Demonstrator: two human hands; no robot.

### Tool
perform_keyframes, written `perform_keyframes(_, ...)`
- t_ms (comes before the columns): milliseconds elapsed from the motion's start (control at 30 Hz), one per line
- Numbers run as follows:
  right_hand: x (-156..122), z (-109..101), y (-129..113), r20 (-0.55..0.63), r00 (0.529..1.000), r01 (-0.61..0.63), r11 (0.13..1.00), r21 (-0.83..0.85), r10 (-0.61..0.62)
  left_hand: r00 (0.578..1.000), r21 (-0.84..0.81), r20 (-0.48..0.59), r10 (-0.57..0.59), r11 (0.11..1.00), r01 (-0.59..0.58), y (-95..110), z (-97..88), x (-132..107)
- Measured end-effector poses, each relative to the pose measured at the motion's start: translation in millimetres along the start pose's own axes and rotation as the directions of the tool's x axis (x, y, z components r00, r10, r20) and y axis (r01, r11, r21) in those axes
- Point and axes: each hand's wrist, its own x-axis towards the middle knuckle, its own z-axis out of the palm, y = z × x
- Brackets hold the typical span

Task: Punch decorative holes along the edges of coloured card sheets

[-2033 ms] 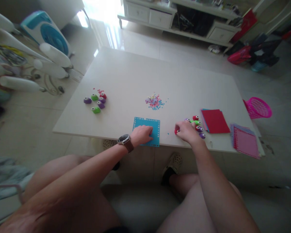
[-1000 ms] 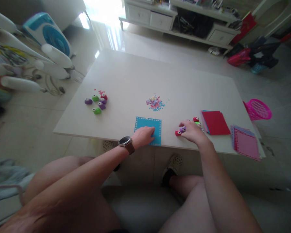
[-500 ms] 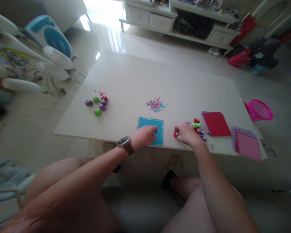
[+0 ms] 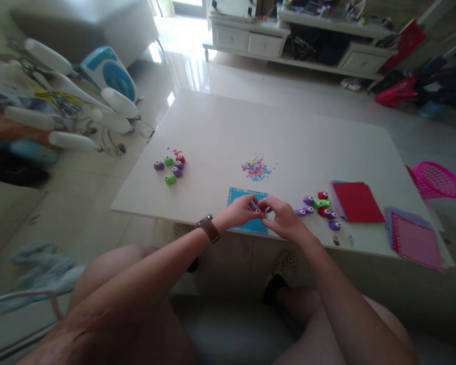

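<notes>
A small red paper punch (image 4: pixel 259 211) is between the fingertips of both hands, partly hidden by them. My right hand (image 4: pixel 285 218) grips it from the right, thumb and fingers closed round it. From the left, my left hand (image 4: pixel 240 210), with a watch on its wrist, has its curled fingers closed on the same punch. Just below lies a blue paper sheet (image 4: pixel 237 194) with small holes punched along its edges. Beyond the sheet is a pile of multicoloured paper bits (image 4: pixel 256 168).
Several purple, green and red punches (image 4: pixel 322 204) sit right of my hands; others (image 4: pixel 169 179) stand at the left. Red paper sheets (image 4: pixel 359 203) and pink punched sheets (image 4: pixel 416 238) lie on the right of the white table (image 4: pixel 213 126). A pink basket (image 4: pixel 437 180) stands beyond its edge.
My right hand has carried the red punch leftward from the group to above the blue sheet. It now meets my left hand, which has closed on the punch. The view has shifted.
</notes>
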Motion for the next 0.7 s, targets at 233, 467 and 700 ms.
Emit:
perform_keyframes(233,-1,-2,1,-0.034,0.999,0.034,0.999,-0.041,-0.035,0.994,0.331,-0.1,0.048,0.943,-0.013,5,-37.3,-1)
perform_keyframes(467,-6,-7,4,0.026,1.0,-0.004,0.978,-0.209,0.01,0.952,0.682,-0.297,-0.072,0.681,0.265,-5,-102.5,-9)
perform_keyframes(700,-9,-11,4,0.06,0.997,-0.024,0.963,-0.27,0.042,0.959,0.745,-0.282,0.027,0.636,0.202,-5,-100.5,-12)
